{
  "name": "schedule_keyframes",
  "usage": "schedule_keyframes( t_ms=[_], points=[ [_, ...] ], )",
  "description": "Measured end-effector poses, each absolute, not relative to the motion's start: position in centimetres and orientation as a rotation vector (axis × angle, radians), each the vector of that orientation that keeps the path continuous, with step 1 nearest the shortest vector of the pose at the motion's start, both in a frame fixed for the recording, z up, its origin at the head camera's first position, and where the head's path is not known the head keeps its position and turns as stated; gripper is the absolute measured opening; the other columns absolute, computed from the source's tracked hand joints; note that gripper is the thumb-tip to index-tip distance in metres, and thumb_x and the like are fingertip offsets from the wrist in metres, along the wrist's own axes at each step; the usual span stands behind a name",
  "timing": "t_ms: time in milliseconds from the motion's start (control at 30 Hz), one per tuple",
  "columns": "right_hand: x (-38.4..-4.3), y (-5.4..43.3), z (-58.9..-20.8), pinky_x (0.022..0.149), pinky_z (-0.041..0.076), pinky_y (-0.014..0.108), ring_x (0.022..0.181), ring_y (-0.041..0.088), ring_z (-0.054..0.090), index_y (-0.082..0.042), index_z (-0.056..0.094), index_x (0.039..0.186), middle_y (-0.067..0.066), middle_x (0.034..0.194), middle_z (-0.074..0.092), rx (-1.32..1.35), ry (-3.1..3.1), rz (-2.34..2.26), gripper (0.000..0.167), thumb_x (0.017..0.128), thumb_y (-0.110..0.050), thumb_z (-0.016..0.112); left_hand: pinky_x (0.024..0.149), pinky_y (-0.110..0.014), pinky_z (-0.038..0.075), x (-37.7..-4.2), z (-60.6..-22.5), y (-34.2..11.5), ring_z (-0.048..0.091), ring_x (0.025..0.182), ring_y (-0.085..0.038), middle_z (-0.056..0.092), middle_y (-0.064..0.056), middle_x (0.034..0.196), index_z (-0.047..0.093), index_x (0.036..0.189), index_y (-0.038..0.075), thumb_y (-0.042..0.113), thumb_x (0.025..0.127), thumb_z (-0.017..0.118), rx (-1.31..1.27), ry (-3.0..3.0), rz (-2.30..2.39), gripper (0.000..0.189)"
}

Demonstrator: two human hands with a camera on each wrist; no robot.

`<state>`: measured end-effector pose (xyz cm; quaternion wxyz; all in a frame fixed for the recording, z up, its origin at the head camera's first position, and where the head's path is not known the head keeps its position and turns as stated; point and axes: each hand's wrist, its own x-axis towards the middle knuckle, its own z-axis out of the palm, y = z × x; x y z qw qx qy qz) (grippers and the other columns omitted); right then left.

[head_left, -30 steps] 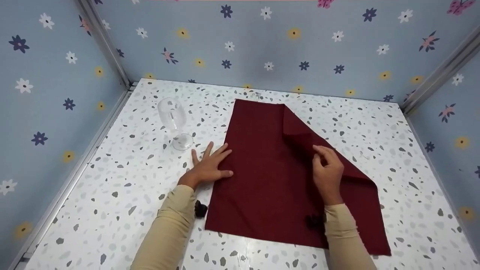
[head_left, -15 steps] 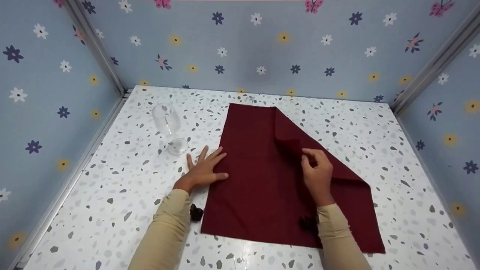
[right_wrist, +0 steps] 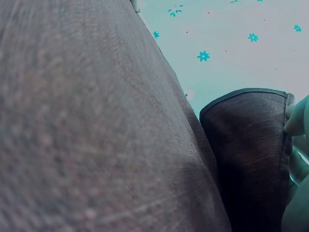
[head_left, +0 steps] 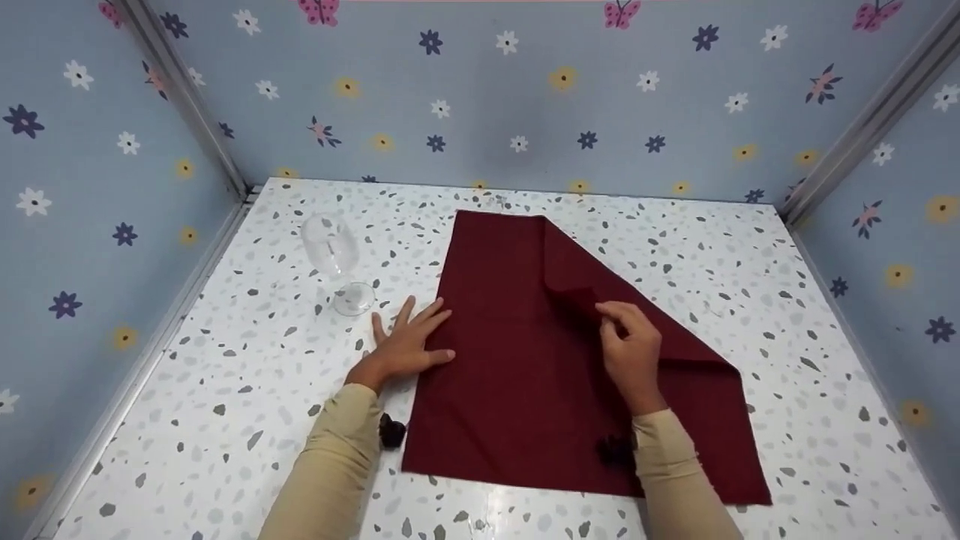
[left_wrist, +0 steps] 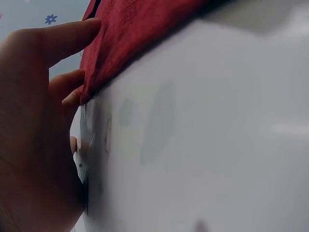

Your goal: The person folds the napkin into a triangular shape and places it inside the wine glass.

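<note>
A dark red cloth napkin (head_left: pixel 495 360) lies spread on the table, its far right corner folded inward over itself. My right hand (head_left: pixel 631 349) pinches that corner between thumb and fingertips, raised over the middle of the napkin. In the right wrist view, the fingers (right_wrist: pixel 299 123) grip the hemmed corner at the right edge, and napkin fabric (right_wrist: pixel 96 121) fills the left side. My left hand (head_left: pixel 409 341) rests with fingers spread across the napkin's left edge. The left wrist view has its thumb and fingertips along the red hem (left_wrist: pixel 120 63).
A clear stemmed glass (head_left: pixel 332 251) is on the table beyond my left hand, left of the napkin. The speckled white tabletop (head_left: pixel 247 390) is bounded by blue flower-patterned panels (head_left: pixel 517 97) at the back and sides. Small black devices (head_left: pixel 391 432) are at both wrists.
My right hand has drawn the pinched corner slightly left and toward me, deepening the fold a little. The left hand keeps its place on the edge. The head view has shifted slightly.
</note>
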<state>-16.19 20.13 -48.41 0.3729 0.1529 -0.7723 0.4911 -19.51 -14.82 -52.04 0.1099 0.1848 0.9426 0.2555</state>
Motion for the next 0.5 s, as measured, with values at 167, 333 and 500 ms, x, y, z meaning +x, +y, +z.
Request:
schedule_keyframes(
  t_ms=[167,333,500],
  points=[
    [-16.2,19.4,-48.7,0.076,0.049,0.022,0.084,0.040,0.065,0.012,0.074,0.092,0.027,0.093,0.069,0.410,-1.965,1.277,0.026,0.079,0.027,0.057,0.103,-0.075,-0.019,-19.4,-51.5,-15.4,-0.005,0.152,-0.038,0.019,0.002,0.166,0.035,0.158,0.019,0.056,0.092,0.061,0.528,2.788,0.719,0.080],
    [-15.9,19.6,-48.5,0.078,0.049,0.023,0.085,0.040,0.065,0.013,0.073,0.092,0.028,0.092,0.068,0.393,-1.947,1.294,0.025,0.079,0.027,0.058,0.103,-0.075,-0.017,-19.6,-52.0,-14.6,-0.005,0.152,-0.037,0.019,0.003,0.166,0.034,0.158,0.020,0.057,0.091,0.060,0.549,2.777,0.738,0.081],
    [-15.3,19.1,-48.3,0.085,0.050,0.023,0.090,0.041,0.066,0.013,0.074,0.095,0.027,0.095,0.069,0.431,-1.990,1.275,0.024,0.079,0.026,0.061,0.104,-0.075,-0.017,-18.9,-52.5,-14.5,-0.004,0.152,-0.036,0.019,0.005,0.166,0.034,0.158,0.021,0.056,0.091,0.061,0.523,2.793,0.736,0.080]
  ],
)
